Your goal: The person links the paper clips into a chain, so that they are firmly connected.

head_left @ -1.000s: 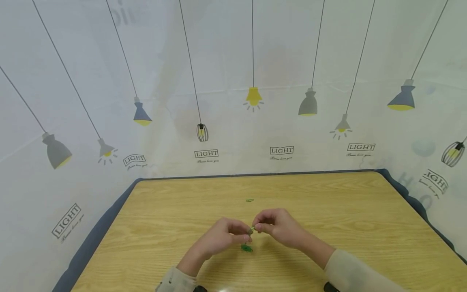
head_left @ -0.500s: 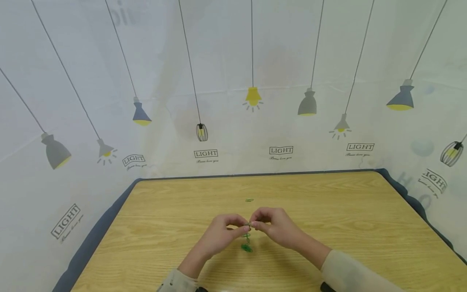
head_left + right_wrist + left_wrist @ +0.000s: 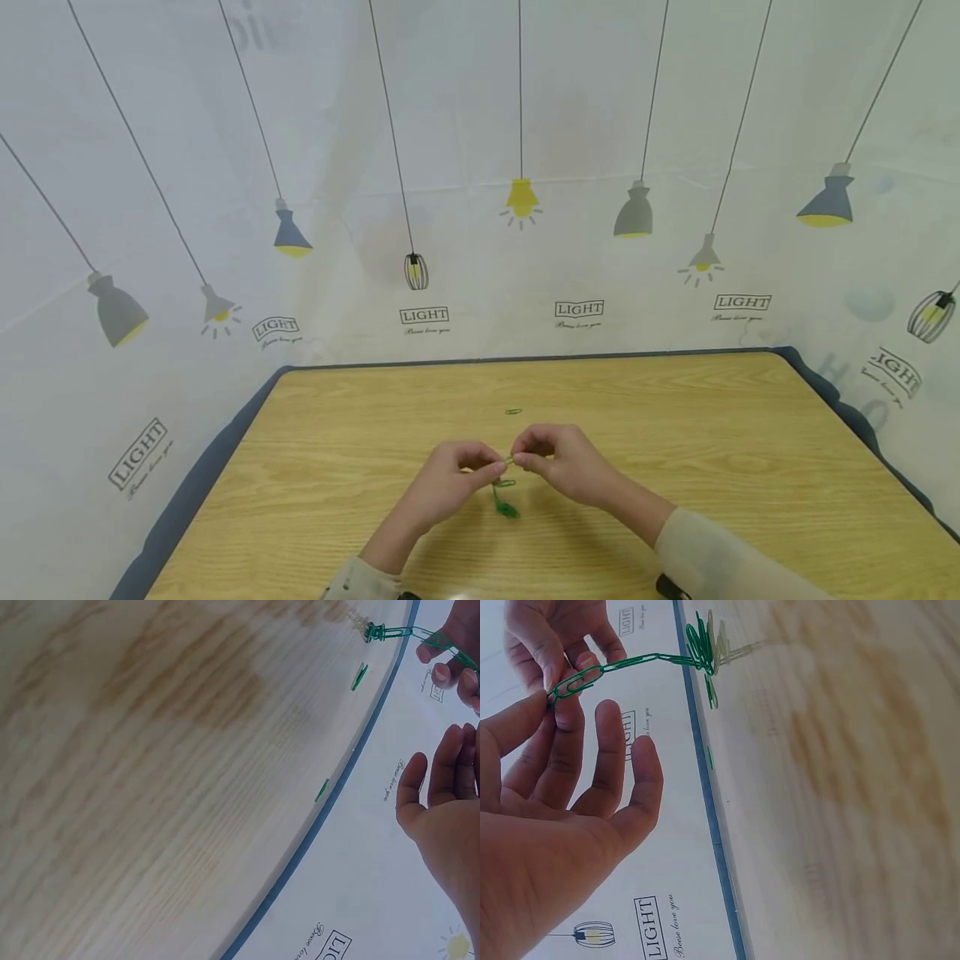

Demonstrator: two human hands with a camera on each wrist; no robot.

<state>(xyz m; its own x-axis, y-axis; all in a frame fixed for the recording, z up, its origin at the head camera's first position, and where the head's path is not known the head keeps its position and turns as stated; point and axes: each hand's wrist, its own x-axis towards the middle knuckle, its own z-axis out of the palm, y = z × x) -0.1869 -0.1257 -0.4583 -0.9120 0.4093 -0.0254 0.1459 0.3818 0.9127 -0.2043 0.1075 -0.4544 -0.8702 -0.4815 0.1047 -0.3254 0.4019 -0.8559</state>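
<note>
In the head view, my left hand (image 3: 450, 483) and right hand (image 3: 566, 467) meet fingertip to fingertip over the table. Thumb and index finger of the left hand pinch the upper end of a chain of linked green paper clips (image 3: 579, 682). From there the chain hangs down to a bunched heap of clips (image 3: 507, 509) at the tabletop. Between both hands' fingertips shows a thin light-green paper clip (image 3: 509, 460), its far end pinched by the right hand. The left hand's other fingers spread loosely in the left wrist view. Fingers partly hide the join.
One loose green paper clip (image 3: 507, 483) lies just beyond the heap, and another loose clip (image 3: 513, 412) lies farther back. The wooden table (image 3: 337, 433) has a dark blue edge (image 3: 450, 362) against a printed white backdrop (image 3: 480, 275).
Both hands have shifted slightly up and left, the left hand more. The fingertips came together, then drew slightly apart. The hanging chain now shows below the left fingertips, leaning left of the heap.
</note>
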